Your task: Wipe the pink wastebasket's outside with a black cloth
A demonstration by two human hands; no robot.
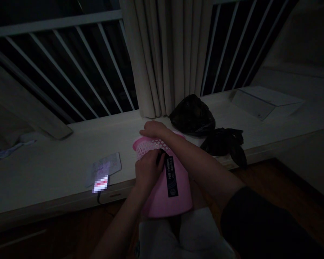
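Note:
A pink garbage bin (pixel 162 198) with a perforated upper band and a black label (pixel 172 176) is tilted between my arms at the ledge's front edge. My left hand (pixel 149 169) is closed near the top of the label, with something black between its fingers, too dark to name. Farther back, my right hand (pixel 152 128) bends over the pink rim, its fingers curled; what they hold, if anything, is hidden.
Black plastic bags (pixel 193 115) lie on the white ledge (pixel 78 151) right of the bin. A flat packet (pixel 108 165) and a bright screen (pixel 100 183) are at left. A white box (pixel 267 100) stands back right. Curtains (pixel 172 54) hang behind.

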